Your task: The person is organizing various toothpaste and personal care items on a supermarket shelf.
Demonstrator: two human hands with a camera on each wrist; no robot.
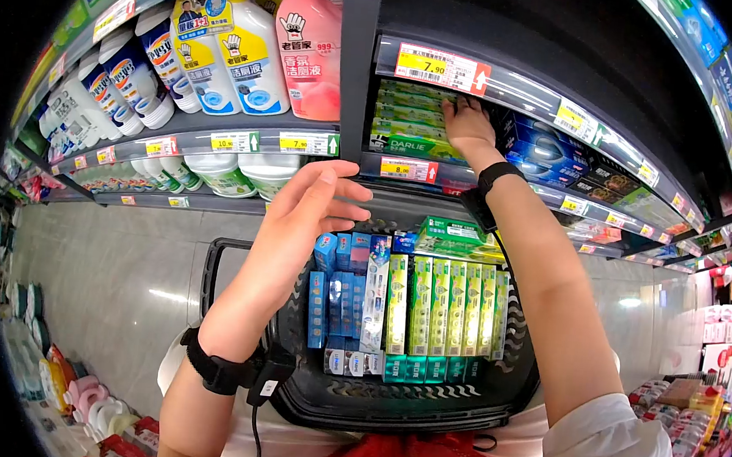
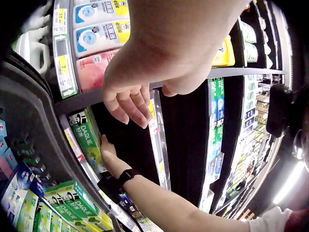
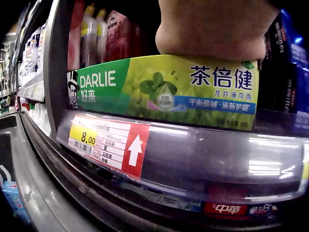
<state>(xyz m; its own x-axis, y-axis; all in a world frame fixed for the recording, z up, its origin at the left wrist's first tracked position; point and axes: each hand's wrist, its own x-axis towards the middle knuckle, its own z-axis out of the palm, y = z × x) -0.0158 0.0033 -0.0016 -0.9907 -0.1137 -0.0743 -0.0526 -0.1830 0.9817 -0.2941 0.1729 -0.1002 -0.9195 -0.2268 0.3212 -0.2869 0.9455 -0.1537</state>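
Note:
The right hand reaches into the shelf and rests on green Darlie toothpaste boxes, its fingers stretched toward the back. In the right wrist view, the base of the hand lies over the top of a green and yellow Darlie box; its fingers are out of sight. The left hand hangs in the air in front of the shelf divider, above the basket's left side, fingers loosely extended and holding nothing. In the left wrist view, the left hand shows relaxed fingers, with the right hand at the green boxes beyond.
A black basket below holds rows of blue boxes and green-yellow boxes. Cleaner bottles stand on the left shelf. Dark blue boxes lie right of the right hand. A price rail runs along the shelf's front.

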